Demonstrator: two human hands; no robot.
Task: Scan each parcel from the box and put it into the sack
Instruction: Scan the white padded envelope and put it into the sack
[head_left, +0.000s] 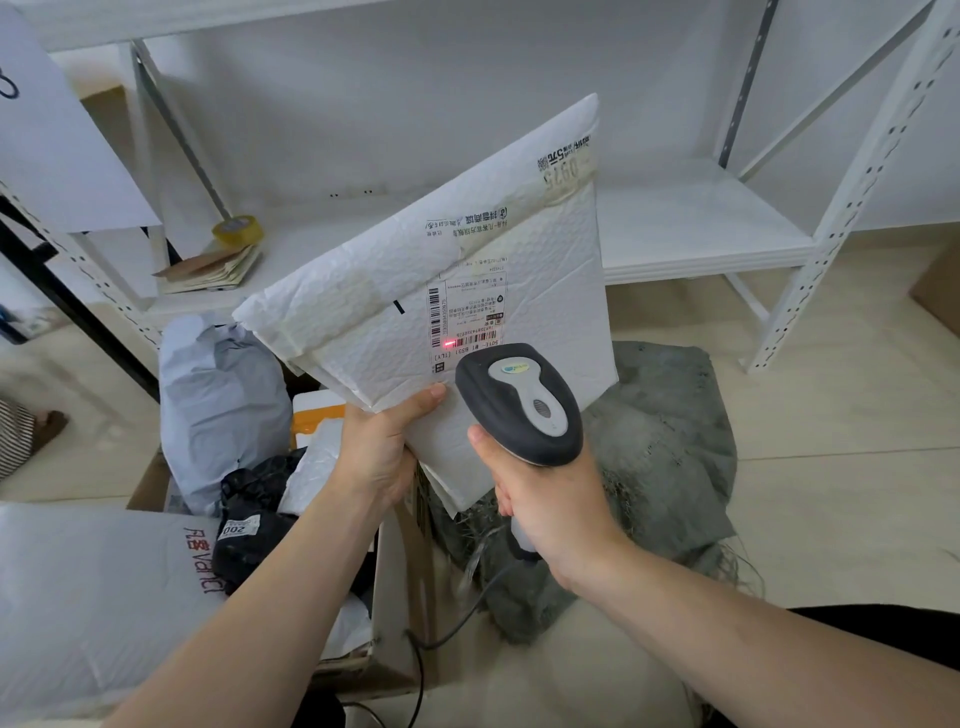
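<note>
My left hand (382, 441) grips the lower edge of a white bubble mailer parcel (395, 291), held up and tilted above the box. Its shipping label (467, 322) faces me, with a red scan dot on the barcode. My right hand (545, 499) holds a black and grey barcode scanner (519, 402) by its handle, its head close to the label. The cardboard box (400, 587) below left holds several parcels: grey, black and white bags. A grey-green woven sack (670, 457) lies on the floor behind the scanner.
White metal shelving (701, 228) stands behind, with a yellow tape roll (237, 230) and a stack of paper on its low shelf. A large white bag (88, 597) fills the lower left. The scanner cable (457, 618) trails down past the box. Another cardboard box (940, 291) sits at far right.
</note>
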